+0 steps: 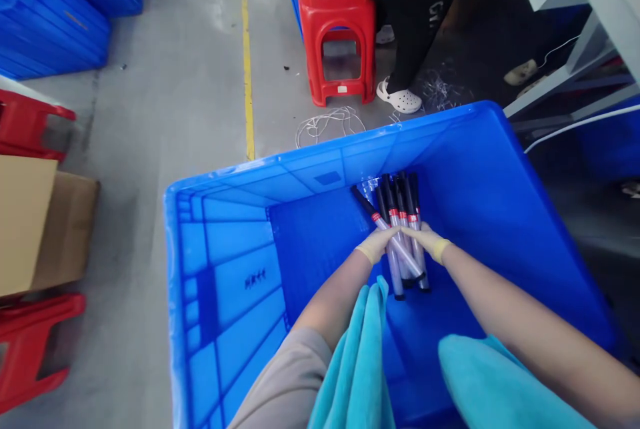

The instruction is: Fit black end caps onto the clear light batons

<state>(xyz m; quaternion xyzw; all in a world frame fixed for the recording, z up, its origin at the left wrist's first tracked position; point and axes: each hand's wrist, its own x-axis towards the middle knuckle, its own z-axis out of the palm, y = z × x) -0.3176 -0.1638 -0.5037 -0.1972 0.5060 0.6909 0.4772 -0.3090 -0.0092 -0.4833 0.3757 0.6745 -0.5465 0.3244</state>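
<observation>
Several clear stick-like tubes (406, 254) with long black ends and red bands lie bunched inside a deep blue crate (320, 262). One of them crosses diagonally over the others. My left hand (382, 242), in a pale thin glove, presses against the bunch from the left. From the other side my right hand (428, 241), gloved the same way, cups it, and the two thumbs meet over the tubes. Most of my fingers are hidden beneath or behind the bunch. The tubes' lower ends point toward me.
A person in black trousers (415, 9) sits on a red stool (336, 22) beyond the crate. White cord (325, 123) lies on the floor. Blue crates (55, 15), a cardboard box (45, 222) and red stools (35, 342) stand left. A turquoise cloth (367, 355) hangs before me.
</observation>
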